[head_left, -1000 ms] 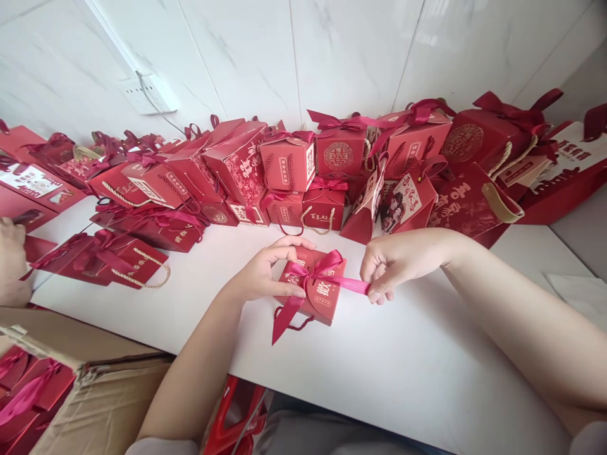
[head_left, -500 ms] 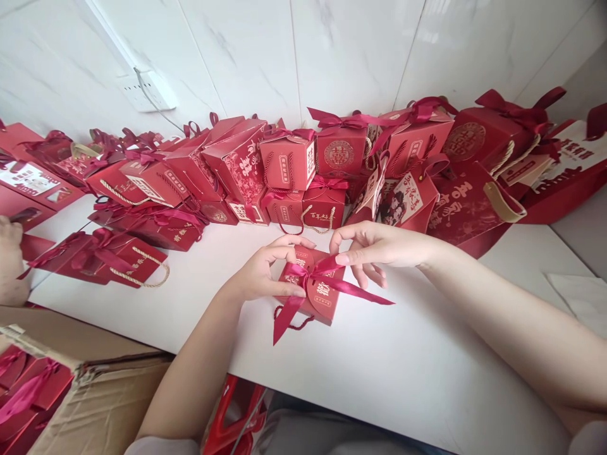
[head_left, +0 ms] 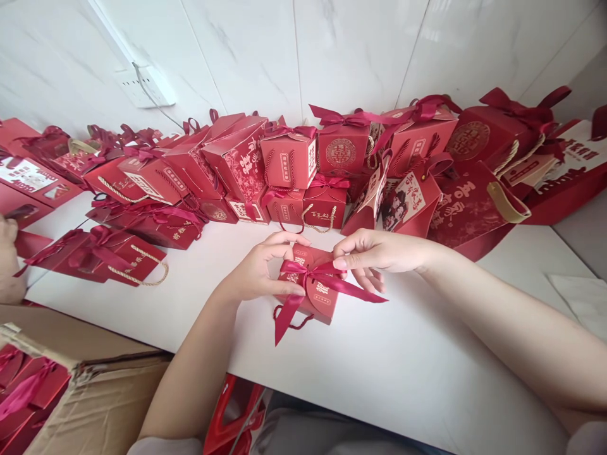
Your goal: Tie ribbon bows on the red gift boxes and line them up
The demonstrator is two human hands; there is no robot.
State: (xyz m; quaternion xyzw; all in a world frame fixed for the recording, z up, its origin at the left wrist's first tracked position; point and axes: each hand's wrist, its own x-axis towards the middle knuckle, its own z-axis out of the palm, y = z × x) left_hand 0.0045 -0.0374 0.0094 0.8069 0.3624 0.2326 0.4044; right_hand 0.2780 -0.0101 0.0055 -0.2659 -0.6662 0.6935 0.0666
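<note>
A small red gift box [head_left: 308, 311] with pale printed characters and a dark red cord handle [head_left: 300, 326] lies on the white table in front of me. Across its top is a bow of shiny dark red ribbon [head_left: 318, 273], its tails spreading to the lower left and the right. My left hand [head_left: 265, 268] holds the bow's left loop between thumb and fingers, at the box's left side. With thumb and forefinger, my right hand [head_left: 370, 256] pinches the right loop; its other fingers hang loosely curled. The fingertips partly cover the ribbon.
Several red gift boxes [head_left: 237, 158] with ribbons are stacked along the tiled wall. More boxes [head_left: 135, 259] stand at the left. A cardboard carton [head_left: 104, 404] holding red boxes is at lower left. Another person's hand [head_left: 7, 259] shows at the left edge.
My right hand has shifted very slightly left and down with the ribbon loop, and the right tail's tip has moved a little left. My left hand keeps its hold.
</note>
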